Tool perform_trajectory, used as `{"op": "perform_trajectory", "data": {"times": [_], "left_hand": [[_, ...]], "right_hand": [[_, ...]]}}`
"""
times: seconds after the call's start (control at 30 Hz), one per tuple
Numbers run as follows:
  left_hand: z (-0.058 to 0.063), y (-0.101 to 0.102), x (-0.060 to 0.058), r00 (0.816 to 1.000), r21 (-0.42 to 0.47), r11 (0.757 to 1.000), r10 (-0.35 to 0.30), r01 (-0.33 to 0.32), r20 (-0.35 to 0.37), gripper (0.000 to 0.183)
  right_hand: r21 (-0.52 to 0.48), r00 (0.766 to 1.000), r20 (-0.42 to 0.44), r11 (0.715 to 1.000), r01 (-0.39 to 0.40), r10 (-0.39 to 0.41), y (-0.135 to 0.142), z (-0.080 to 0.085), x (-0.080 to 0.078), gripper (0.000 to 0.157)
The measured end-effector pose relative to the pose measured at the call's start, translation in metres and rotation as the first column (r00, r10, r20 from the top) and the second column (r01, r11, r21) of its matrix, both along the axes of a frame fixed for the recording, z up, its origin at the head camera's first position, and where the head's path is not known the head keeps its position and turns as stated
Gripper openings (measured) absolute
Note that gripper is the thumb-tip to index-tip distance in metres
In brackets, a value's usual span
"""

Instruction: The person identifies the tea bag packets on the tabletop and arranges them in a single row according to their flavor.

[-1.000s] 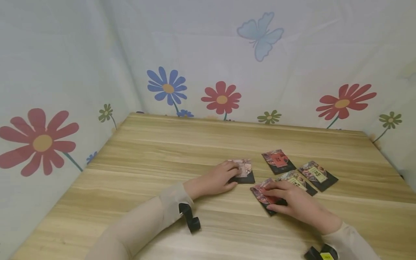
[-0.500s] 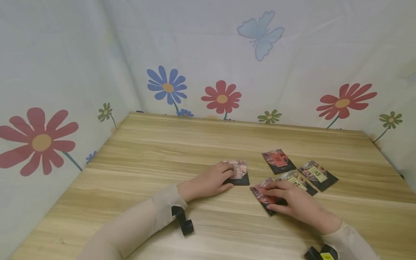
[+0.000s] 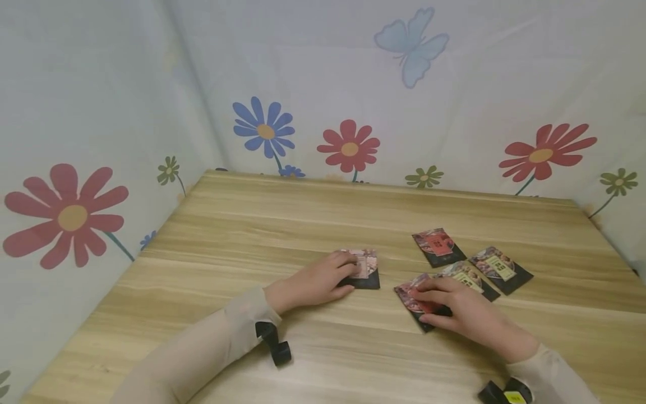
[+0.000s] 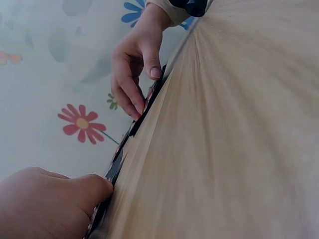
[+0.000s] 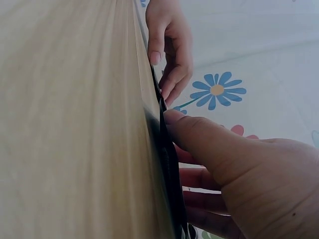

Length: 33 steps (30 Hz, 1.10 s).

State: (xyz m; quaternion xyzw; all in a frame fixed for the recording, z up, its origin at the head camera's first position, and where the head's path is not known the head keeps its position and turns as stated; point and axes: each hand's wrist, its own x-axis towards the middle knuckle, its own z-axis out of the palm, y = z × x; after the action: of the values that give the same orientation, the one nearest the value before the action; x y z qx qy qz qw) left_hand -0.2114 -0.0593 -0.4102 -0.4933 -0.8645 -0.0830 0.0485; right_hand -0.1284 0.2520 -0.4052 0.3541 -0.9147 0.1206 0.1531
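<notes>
Head view: left hand (image 3: 311,281) is pinching pale packet (image 3: 370,270), right hand (image 3: 474,315) red packet (image 3: 410,296) nearer right edge of worktop (image 3: 282,213), both half-curled, presumably positioning step, next calling for lining up.

A white cloth (image 3: 313,67) runs behind and along both sides of the surface (image 3: 282,224), lightly creased, with an upright fold at the back left corner. Its print shows a pale blue butterfly (image 3: 415,49) high up, a blue flower (image 3: 265,132), red flowers (image 3: 349,149) and smaller green ones. The surface has streaked, yellowish wood grain; soft light pales its near part.
</notes>
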Motion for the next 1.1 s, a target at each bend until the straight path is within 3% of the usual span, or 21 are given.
{"op": "perform_trajectory", "data": {"times": [0.4, 1.1], "left_hand": [[-0.005, -0.015, 0.002, 0.999, 0.005, 1.000, -0.015, 0.015, -0.048, 0.037], [0.001, -0.039, 0.006, 1.000, 0.032, 0.999, 0.000, 0.000, 0.001, 0.038]], "right_hand": [[0.008, 1.000, 0.006, 1.000, 0.014, -0.014, -0.001, -0.001, 0.002, 0.036], [-0.007, 1.000, -0.017, 1.000, -0.027, 0.027, 0.001, 0.001, -0.003, 0.036]]}}
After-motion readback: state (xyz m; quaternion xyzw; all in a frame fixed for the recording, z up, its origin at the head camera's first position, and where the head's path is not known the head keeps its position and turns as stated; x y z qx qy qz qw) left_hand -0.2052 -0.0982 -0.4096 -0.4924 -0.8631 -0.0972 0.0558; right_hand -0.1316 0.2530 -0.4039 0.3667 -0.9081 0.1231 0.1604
